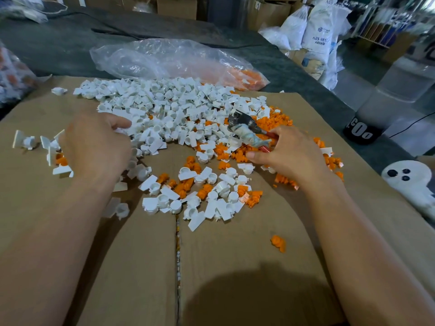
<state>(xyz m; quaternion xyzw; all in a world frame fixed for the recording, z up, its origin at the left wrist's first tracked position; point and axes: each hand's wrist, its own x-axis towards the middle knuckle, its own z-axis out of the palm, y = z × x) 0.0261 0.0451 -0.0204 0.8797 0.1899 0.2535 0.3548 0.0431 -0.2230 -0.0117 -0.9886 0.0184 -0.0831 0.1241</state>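
Pliers (242, 124), past a lone orange part (278, 243) at 5 o'clock on the cardboard (235, 267), sit at 2 o'clock with red handles gripped by the right hand (289, 156), while the left hand (96, 147) at 10 o'clock curls into white parts (164, 107), its hold unclear, and a bag (164, 60) lies at 12.

You face a plastics workshop: the cardboard sheet (235, 255) bears moulded white parts (164, 109) and orange parts (277, 118); beyond it stand ABS resin sacks (320, 31) and cartons (176, 5).
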